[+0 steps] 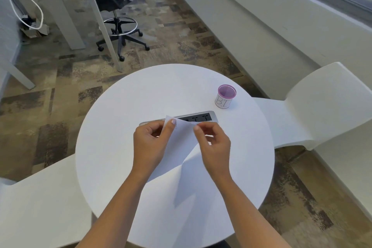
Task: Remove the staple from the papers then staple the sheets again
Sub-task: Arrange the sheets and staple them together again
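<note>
Papers [182,143] | far corner raised off desk [120,106], probably to expose staple | left hand [150,143] pinched corner, steadying | right hand [214,145] pinched adjoining edge | staple too small to see | purple-rimmed cup [226,96] near.

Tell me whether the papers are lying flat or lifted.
Partly lifted: the left hand and right hand hold the far end of the papers up off the table.
</note>
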`<state>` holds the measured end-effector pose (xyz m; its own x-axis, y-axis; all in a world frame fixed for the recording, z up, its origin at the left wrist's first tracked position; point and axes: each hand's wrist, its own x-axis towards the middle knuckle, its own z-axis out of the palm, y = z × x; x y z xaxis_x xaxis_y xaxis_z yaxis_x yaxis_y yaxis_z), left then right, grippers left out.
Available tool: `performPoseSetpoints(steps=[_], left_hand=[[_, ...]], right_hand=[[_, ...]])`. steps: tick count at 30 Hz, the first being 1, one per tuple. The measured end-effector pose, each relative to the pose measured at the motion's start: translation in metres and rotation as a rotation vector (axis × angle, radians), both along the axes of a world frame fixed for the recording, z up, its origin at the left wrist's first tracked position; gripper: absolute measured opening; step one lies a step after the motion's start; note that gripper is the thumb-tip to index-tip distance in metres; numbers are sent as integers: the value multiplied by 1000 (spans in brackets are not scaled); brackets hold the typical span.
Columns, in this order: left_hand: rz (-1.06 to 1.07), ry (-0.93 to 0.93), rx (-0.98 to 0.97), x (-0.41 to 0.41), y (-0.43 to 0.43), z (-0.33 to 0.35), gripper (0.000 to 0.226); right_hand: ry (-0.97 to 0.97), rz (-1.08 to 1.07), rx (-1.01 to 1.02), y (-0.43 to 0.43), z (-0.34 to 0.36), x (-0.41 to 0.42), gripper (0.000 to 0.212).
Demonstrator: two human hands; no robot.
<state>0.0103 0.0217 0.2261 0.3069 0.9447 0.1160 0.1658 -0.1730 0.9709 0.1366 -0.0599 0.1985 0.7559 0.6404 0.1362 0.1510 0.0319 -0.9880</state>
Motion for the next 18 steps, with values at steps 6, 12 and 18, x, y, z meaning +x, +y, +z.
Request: performPoseSetpoints(steps=[6,12,18], left_hand=[[-53,-112,-24,8,-7,11,26],[-60,-144,-44,13,-9,16,24],[-73,-162,-29,20,-12,24,20]], right_hand=[[-182,123,64,5,37,-18,9],[-258,87,28,5,46,-12,9],[-380,76,-42,4,57,-4,5]])
